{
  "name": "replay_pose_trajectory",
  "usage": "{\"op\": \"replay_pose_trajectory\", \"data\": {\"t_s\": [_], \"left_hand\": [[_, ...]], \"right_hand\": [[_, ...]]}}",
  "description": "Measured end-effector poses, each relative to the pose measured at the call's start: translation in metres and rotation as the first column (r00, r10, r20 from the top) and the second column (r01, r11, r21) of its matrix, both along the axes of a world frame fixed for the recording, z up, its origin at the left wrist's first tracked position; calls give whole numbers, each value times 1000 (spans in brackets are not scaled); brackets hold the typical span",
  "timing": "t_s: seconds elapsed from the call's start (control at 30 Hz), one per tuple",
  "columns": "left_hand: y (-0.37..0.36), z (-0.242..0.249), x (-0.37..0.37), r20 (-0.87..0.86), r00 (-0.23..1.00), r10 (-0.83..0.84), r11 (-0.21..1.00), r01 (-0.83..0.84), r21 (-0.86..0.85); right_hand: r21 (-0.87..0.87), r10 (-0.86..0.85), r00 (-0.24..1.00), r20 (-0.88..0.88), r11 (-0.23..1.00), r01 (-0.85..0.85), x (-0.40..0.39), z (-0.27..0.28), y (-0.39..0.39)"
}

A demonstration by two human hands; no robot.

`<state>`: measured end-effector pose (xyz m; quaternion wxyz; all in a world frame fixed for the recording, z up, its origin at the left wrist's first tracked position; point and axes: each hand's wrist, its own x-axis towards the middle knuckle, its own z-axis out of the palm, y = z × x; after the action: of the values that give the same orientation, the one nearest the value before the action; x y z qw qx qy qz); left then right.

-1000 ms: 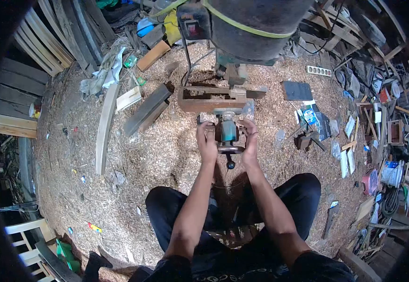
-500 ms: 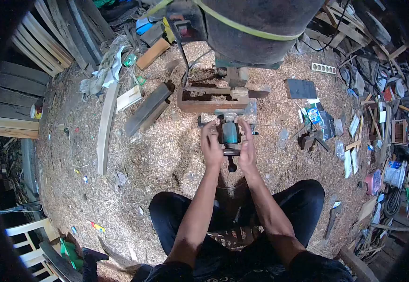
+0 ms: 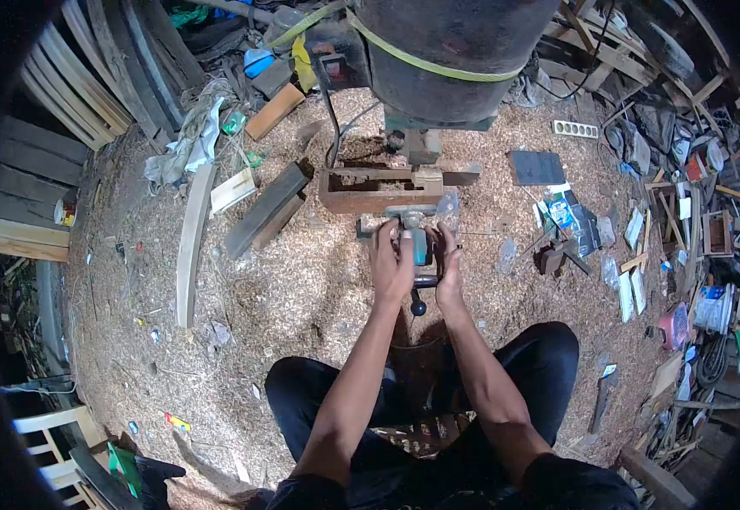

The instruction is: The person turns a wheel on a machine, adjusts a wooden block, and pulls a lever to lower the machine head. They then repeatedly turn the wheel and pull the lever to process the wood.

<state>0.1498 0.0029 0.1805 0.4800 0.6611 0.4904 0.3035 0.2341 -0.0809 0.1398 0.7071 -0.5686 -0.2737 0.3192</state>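
Observation:
Between my hands sits a teal-bodied metal vise (image 3: 422, 248), with a dark crossbar and a black ball-ended handle (image 3: 418, 308) pointing toward me. My left hand (image 3: 392, 265) curls around its left side, the thumb lying along the teal part. On the opposite side my right hand (image 3: 449, 270) is bent around the edge, fingertips at the far corner. The palms hide much of the vise's sides. Just beyond it lies a long wooden box-like frame (image 3: 366, 202) with a hollow middle, and a small wood block (image 3: 427, 178) rests at its right end.
A large dark cylinder (image 3: 438, 59) with a yellow-green strap stands ahead. Wood beams (image 3: 268, 211) and a long plank (image 3: 194, 246) lie at left on shavings-covered ground. At right are a dark flat board (image 3: 536, 167), a power strip (image 3: 576, 129) and scattered scraps.
My left hand has shifted inward, and its thumb now lies against the teal part. My right hand's fingers have bent closer around the vise. The view has shifted slightly.

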Motion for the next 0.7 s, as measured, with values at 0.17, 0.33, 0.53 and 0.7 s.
{"op": "replay_pose_trajectory", "data": {"t_s": [0.17,0.33,0.53,0.7], "left_hand": [[1,5,-5,43,999,-27,998,25,50],[9,-35,-20,324,944,58,984,1,-177],[4,-50,-26,392,916,89,974,3,-227],[10,-42,-25,280,958,-54,994,78,-74]], "right_hand": [[-62,28,1000,11,998,-27,-2,17,1],[-143,121,972,204,985,-93,-2,54,6],[-147,128,969,211,984,-98,-2,47,7],[28,-37,981,-193,999,43,6,29,4]]}}
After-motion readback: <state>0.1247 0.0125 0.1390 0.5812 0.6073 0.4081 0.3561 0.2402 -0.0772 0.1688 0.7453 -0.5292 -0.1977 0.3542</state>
